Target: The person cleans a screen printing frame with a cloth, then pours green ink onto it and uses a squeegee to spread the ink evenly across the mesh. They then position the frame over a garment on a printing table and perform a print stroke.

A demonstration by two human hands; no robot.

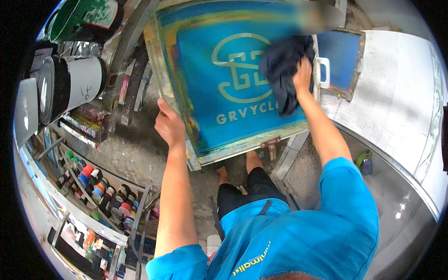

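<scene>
A screen printing frame (252, 150) with blue mesh is tilted in front of me, a pale emblem and lettering showing on the mesh. My left hand (170, 123) grips its left side near the lower corner, thumb up; the fingers are partly hidden. On the right part of the mesh, my right hand (303, 77) holds a bunched dark cloth (282, 70) against the surface. The cloth covers part of the emblem and the end of the lettering. Smears of yellow and dark ink mark the frame's inner edges.
A smaller blue screen (340, 58) and a white handle (323, 73) are beside the frame, near a long white table (387, 74). Paint buckets (86, 84) stand at the left. Below them, a metal rack (93, 212) holds several ink containers. A green item (365, 163) lies at right.
</scene>
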